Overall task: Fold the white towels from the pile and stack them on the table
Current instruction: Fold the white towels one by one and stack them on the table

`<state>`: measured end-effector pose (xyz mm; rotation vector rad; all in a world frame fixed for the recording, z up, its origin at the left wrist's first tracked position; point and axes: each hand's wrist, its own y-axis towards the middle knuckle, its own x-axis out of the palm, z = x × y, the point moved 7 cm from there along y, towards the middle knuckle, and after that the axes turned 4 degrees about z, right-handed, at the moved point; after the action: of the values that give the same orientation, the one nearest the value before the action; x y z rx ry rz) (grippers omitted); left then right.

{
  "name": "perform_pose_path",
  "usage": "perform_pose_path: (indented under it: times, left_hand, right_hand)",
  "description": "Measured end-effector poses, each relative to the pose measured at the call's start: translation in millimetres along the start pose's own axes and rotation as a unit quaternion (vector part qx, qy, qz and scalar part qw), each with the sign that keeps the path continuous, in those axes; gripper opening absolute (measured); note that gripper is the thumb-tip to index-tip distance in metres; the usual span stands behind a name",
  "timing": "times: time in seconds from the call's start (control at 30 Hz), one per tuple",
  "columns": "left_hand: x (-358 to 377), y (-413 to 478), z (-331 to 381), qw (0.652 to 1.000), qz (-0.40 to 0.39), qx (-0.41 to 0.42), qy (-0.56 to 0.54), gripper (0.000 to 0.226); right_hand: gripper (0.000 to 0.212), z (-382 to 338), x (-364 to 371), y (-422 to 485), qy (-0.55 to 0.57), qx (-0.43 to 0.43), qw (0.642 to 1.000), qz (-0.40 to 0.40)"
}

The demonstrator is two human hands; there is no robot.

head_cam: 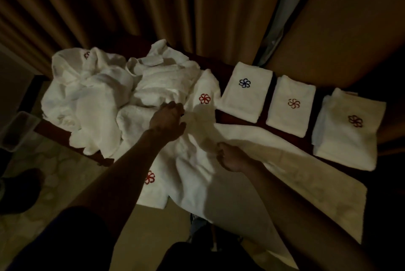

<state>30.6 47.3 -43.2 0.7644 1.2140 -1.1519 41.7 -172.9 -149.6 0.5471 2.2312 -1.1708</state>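
Spreading 1 loose towel just right of the pile seems the present step: right hand fingers closed on a fold, left hand fingers curled into it; next it needs flattening and folding like 3 folded towels further right.

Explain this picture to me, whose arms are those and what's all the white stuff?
It is one picture from a camera worn on a person's head, looking down at their own bare arms; no machine. On the dark table lie a crumpled pile of white towels, left, and three folded towels in a row, right. An unfolded towel lies in front. The right hand grips it in a fist; the left hand touches cloth beside the pile, fingers hard to see.
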Motion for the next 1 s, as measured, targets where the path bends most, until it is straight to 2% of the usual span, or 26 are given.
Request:
perform_pose_path:
  times: [0.07, 0.17, 0.23, 0.33, 0.47, 0.57, 0.67, 0.73, 0.8, 0.9, 1.0]
  left_hand:
    - [14, 10, 18, 0.998, -0.023, 0.063, -0.011, 0.050]
    - [47, 21, 32, 0.987, -0.127, 0.102, 0.004, 0.057]
    - [63, 26, 32, 0.982, -0.163, 0.088, 0.039, 0.053]
    - [70, 34, 28, 0.972, -0.161, 0.067, 0.155, 0.045]
    - [77, 42, 21, 0.962, -0.175, 0.049, 0.206, 0.046]
    - [87, 43, 15, 0.958, -0.207, 0.042, 0.193, 0.043]
    - [83, 48, 13, 0.967, -0.171, 0.039, 0.183, 0.035]
    - [83, 50, 16, 0.971, -0.177, 0.038, 0.155, 0.033]
    - [79, 52, 20, 0.976, -0.191, 0.006, 0.102, 0.034]
    - [70, 56, 18, 0.989, -0.146, -0.018, 0.028, 0.034]
    - [56, 59, 5, 0.991, -0.098, -0.067, -0.063, 0.034]
  right_hand:
    - [0.062, 3, -8, 3, 0.011, -0.011, 0.999, 0.042]
    - [0.069, 5, -14, 12, 0.011, -0.020, 0.997, 0.072]
    - [0.070, 9, -15, 19, 0.009, 0.000, 0.998, 0.054]
    - [0.077, 13, -17, 26, -0.008, 0.008, 0.999, 0.032]
    - [0.083, 14, -22, 24, 0.054, 0.010, 0.997, 0.061]
    - [0.081, 18, -26, 23, 0.085, 0.001, 0.993, 0.084]
    - [0.075, 27, -23, 34, 0.115, 0.041, 0.991, 0.061]
    - [0.062, 31, -24, 41, 0.109, 0.078, 0.989, 0.065]
    - [0.051, 27, -26, 40, 0.064, 0.068, 0.993, 0.074]
    - [0.047, 25, -31, 36, 0.038, 0.050, 0.991, 0.122]
    - [0.055, 33, -42, 33, 0.071, 0.118, 0.978, 0.157]
